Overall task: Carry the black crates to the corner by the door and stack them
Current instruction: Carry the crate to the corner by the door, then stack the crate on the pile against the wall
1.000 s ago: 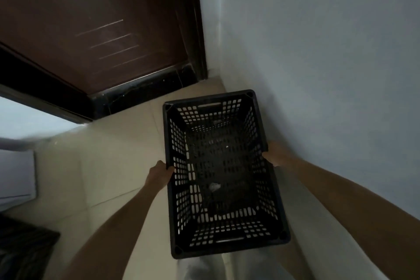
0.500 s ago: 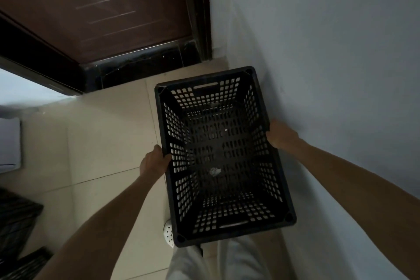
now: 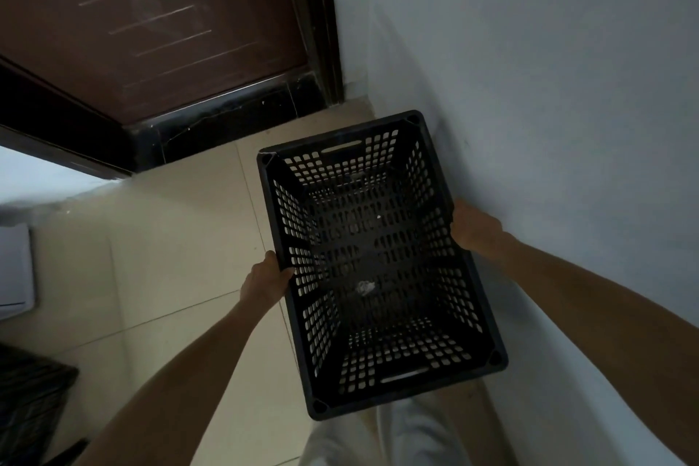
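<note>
Left hand (image 3: pixel 264 282) and right hand (image 3: pixel 474 229) each grip a long rim of a black perforated plastic crate (image 3: pixel 378 265) — empty, rigid, likely light — near the door corner.

Door (image 3: pixel 151 30): dark brown wood, thin pale horizontal lines across the panel.
Door frame (image 3: pixel 321 11): dark, meeting the wall in the corner.
Threshold (image 3: pixel 227 125): black stone, faint pale veins.
Wall (image 3: pixel 529 68): plain pale grey, running along the right.
Floor tiles (image 3: pixel 170 238): cream, thin grout lines.
White object (image 3: pixel 15 269): at left edge, indistinct.
Light: dim overall.
</note>
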